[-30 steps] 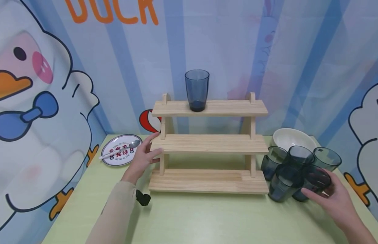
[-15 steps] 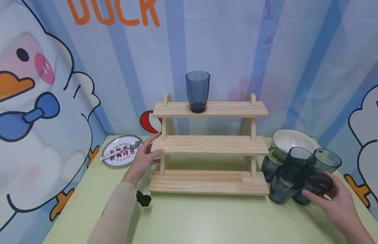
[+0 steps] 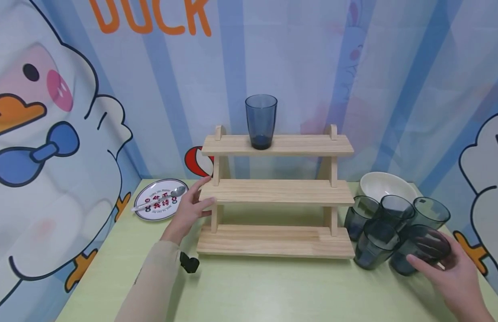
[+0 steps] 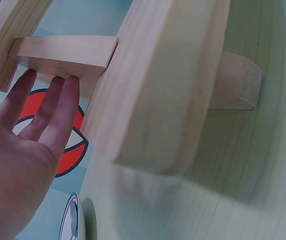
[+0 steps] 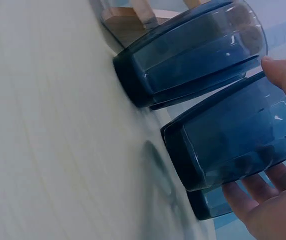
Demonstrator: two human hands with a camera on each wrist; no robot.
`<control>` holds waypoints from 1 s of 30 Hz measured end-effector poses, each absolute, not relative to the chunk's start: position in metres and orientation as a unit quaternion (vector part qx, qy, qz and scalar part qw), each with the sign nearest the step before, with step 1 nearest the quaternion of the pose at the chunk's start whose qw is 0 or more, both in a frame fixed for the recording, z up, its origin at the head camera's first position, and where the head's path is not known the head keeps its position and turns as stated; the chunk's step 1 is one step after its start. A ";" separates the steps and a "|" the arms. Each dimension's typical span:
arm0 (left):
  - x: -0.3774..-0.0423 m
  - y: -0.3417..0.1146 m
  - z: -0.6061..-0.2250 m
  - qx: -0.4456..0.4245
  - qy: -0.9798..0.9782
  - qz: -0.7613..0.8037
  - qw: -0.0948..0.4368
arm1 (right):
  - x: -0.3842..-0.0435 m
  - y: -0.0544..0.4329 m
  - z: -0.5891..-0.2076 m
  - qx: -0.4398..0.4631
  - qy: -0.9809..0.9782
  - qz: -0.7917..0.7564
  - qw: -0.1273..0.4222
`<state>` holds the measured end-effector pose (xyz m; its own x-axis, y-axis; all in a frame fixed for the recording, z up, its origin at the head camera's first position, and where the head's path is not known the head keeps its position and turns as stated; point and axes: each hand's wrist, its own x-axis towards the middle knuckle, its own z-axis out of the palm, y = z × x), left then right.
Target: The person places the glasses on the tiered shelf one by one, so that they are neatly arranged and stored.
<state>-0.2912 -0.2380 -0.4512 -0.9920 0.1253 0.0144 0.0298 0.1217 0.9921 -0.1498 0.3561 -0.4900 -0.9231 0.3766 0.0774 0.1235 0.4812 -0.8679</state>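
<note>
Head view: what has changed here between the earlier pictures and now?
The right hand, already gripping a glass, has moved it rightward and slightly toward the person, away from the neighbouring front glass. The left hand stays against the wooden shelf; the top glass, plate and bowl stay put.

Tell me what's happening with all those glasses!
Somebody is holding a dark glass in their right hand, next to four more glasses by a white bowl. Their left hand touches the left side of a wooden stand with three steps. Another glass stands on the top step. Off to the left, a spoon lies on a plate.
</note>
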 end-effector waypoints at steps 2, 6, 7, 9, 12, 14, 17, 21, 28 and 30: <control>-0.291 -0.238 -0.451 0.053 0.748 0.660 0.036 | -0.147 0.356 -0.487 -0.144 -0.846 0.493 0.140; -0.292 -0.238 -0.452 0.053 0.748 0.661 0.034 | -0.140 0.353 -0.479 -0.123 -0.842 0.497 0.170; -0.292 -0.238 -0.452 0.053 0.748 0.661 0.033 | -0.138 0.352 -0.476 -0.120 -0.841 0.498 0.176; -0.293 -0.238 -0.453 0.053 0.747 0.661 0.032 | -0.135 0.351 -0.471 -0.117 -0.840 0.496 0.187; -0.294 -0.239 -0.455 0.051 0.747 0.662 0.033 | -0.131 0.348 -0.462 -0.117 -0.835 0.498 0.205; -0.295 -0.239 -0.456 0.050 0.747 0.662 0.035 | -0.128 0.347 -0.456 -0.112 -0.834 0.496 0.214; -0.294 -0.240 -0.457 0.051 0.746 0.663 0.036 | -0.125 0.346 -0.446 -0.106 -0.836 0.493 0.218; -0.294 -0.240 -0.456 0.054 0.746 0.663 0.035 | -0.123 0.345 -0.432 -0.089 -0.836 0.496 0.217; -0.294 -0.239 -0.456 0.055 0.746 0.662 0.035 | -0.121 0.335 -0.408 -0.029 -0.836 0.495 0.235; -0.294 -0.239 -0.456 0.053 0.746 0.662 0.037 | -0.123 0.333 -0.400 -0.018 -0.840 0.486 0.240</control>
